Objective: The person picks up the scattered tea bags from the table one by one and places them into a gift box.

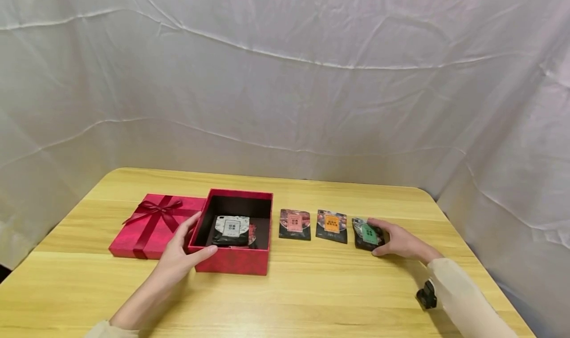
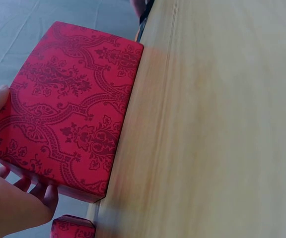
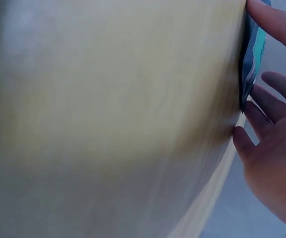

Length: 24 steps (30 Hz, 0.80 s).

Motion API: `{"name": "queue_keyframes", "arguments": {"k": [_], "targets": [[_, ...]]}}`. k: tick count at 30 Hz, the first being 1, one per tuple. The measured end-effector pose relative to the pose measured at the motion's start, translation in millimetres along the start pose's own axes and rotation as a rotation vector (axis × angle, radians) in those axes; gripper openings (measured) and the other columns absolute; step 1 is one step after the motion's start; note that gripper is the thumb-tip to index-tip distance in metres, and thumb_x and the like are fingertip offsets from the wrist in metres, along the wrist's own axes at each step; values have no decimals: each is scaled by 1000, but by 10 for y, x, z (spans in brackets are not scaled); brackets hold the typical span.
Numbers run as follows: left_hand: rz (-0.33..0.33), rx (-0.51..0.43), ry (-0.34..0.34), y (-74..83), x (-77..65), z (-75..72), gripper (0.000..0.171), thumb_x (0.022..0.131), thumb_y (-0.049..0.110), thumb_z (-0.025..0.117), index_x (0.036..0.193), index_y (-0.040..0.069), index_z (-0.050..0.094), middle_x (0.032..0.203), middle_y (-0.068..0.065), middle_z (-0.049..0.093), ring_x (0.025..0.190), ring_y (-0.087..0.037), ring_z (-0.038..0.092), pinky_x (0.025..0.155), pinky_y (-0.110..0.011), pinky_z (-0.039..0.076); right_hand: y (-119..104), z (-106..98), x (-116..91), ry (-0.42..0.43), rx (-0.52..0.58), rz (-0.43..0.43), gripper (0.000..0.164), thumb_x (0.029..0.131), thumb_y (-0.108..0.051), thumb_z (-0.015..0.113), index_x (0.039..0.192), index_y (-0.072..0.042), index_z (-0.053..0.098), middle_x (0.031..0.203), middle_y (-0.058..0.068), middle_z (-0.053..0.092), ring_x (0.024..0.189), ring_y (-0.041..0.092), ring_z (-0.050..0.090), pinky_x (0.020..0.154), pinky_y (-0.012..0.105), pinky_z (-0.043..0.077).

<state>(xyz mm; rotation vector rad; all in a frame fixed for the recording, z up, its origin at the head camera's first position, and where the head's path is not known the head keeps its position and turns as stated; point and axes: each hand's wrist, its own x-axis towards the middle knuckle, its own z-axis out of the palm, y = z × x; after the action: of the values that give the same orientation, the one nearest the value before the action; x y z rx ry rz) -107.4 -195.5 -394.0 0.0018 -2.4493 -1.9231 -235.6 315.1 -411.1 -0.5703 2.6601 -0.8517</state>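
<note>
My left hand [image 1: 179,251] grips the near left corner of an open red gift box [image 1: 233,261], thumb over the front rim and fingers along the left side. The left wrist view shows the box's patterned red wall [image 2: 68,109] between thumb and fingers. Inside lies a black-and-white sachet [image 1: 231,229], with part of a reddish one showing beside it. My right hand [image 1: 401,239] holds a dark sachet with a green label [image 1: 367,234] at its right side, thumb at the near edge and fingers at the far edge. In the right wrist view this sachet [image 3: 252,59] appears edge-on.
A sachet with a pink label [image 1: 295,224] and another with an orange label [image 1: 331,226] lie in a row right of the box. The red lid with a ribbon bow [image 1: 151,224] lies left of it. A pale cloth [image 1: 285,80] hangs behind the wooden table [image 1: 285,303].
</note>
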Motion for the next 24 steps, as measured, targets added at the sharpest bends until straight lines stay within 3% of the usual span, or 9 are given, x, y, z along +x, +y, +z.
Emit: {"name": "queue_keyframes", "arguments": {"k": [8, 24], "targets": [[-7, -13, 5, 1, -2, 12, 85, 86, 18, 74, 153, 16, 21, 146, -17, 35, 123, -35, 43, 100, -53, 33, -40, 36, -20, 65, -81, -26, 86, 73, -25, 84, 140, 7, 41, 136, 35, 39, 120, 50, 41, 92, 62, 37], [-6, -9, 5, 1, -1, 11, 85, 86, 18, 73, 153, 16, 21, 146, -17, 36, 123, -33, 43, 99, -50, 35, -106, 58, -59, 143, -72, -46, 76, 77, -26, 80, 138, 3, 45, 132, 31, 43, 113, 44, 47, 90, 62, 40]]}}
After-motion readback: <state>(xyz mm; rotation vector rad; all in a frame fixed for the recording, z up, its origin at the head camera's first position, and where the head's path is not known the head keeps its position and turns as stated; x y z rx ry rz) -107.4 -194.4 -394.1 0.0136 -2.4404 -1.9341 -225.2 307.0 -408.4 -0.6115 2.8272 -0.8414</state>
